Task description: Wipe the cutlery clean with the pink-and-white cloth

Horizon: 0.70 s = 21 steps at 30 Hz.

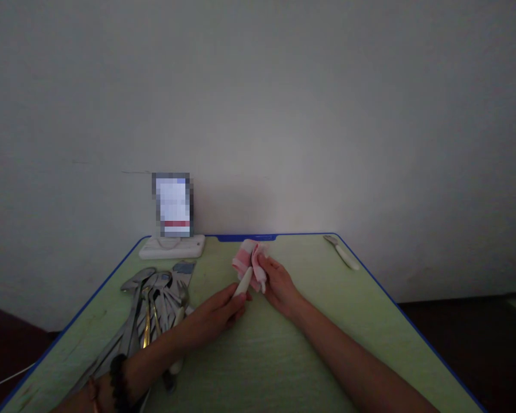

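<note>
My left hand (223,310) pinched the white handle (243,283) steady; right hand (280,287) bunched the pink cloth (245,258) round its end.

Green surface (370,344) with blue rim, standing against a plain pale wall (284,115). Far left corner: white stand (172,248) carrying an upright screen (172,205), content blurred. Left edge: loose pile of metal cutlery (148,304), overlapping, handles towards the near edge. Far right corner: one white-handled utensil (341,251) lying flat, alone, just beside the rim. White cable (8,378) on the floor beyond the left edge.
</note>
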{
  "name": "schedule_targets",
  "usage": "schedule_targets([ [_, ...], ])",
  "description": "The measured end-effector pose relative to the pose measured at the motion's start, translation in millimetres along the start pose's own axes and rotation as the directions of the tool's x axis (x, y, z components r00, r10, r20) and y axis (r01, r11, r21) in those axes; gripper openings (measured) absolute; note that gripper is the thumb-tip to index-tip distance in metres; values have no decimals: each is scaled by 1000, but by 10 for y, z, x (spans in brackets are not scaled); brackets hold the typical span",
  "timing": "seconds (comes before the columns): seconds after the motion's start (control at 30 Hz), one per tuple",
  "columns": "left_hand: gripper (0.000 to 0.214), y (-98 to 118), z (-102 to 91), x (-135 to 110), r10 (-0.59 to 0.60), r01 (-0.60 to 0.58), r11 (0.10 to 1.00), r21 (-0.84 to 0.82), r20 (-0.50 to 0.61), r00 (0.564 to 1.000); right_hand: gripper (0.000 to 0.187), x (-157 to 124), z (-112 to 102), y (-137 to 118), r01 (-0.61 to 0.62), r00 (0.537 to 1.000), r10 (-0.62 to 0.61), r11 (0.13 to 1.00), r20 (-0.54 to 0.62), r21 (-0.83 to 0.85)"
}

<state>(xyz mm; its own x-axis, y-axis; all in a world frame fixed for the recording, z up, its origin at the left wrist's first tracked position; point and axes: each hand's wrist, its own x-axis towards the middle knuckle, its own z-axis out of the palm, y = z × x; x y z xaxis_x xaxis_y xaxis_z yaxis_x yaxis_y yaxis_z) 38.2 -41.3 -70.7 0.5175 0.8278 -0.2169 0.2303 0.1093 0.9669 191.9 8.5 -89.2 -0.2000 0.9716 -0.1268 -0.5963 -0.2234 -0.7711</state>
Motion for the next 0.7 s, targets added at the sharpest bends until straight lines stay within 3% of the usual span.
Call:
schedule_targets([
  [0.2,34,-38,-35,-12,-7,7,998,60,8,1000,29,-6,14,9,94,992,-107,982,-69,-165],
  [0.37,35,-14,-29,-27,-8,8,1000,13,37,999,30,4,13,20,134,980,-161,967,-113,-215],
  [0.7,42,-40,-30,-6,-23,23,999,-24,5,1000,26,25,58,-75,21,1000,-20,984,-6,176],
])
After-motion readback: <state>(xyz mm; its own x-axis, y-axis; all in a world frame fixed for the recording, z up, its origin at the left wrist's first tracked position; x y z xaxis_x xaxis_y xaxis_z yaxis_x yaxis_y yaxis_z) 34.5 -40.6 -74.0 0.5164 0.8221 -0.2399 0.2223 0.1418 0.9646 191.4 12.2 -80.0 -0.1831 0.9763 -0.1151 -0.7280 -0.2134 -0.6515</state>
